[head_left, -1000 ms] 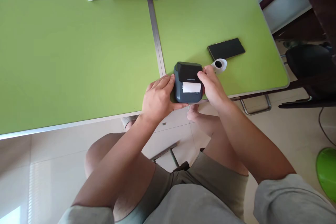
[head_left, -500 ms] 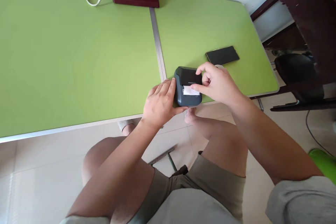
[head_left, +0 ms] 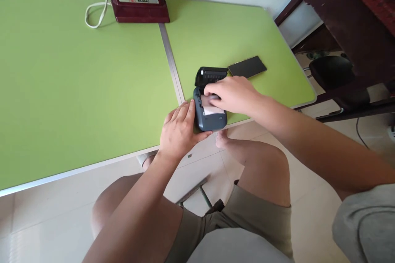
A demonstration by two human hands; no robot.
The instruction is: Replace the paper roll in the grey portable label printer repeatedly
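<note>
A small dark portable printer [head_left: 210, 123] sits at the table's front edge with its black lid [head_left: 212, 73] raised. White paper [head_left: 212, 110] lies in its open compartment and comes out over the front. My left hand [head_left: 179, 129] holds the printer, fingers along its left side and thumb at the front. My right hand [head_left: 233, 94] reaches into the compartment from the right, with curled fingers and thumb around the paper roll, which they partly hide.
Behind the printer a dark phone [head_left: 247, 67] lies on the green table [head_left: 92, 90]. A maroon appliance [head_left: 138, 13] with two dials and a white cord [head_left: 98, 16] stands at the back. A black chair [head_left: 330, 74] is off to the right.
The printer's lid has swung up from shut to open. My right hand has moved from the paper end at the front into the compartment. The view has shifted a little.
</note>
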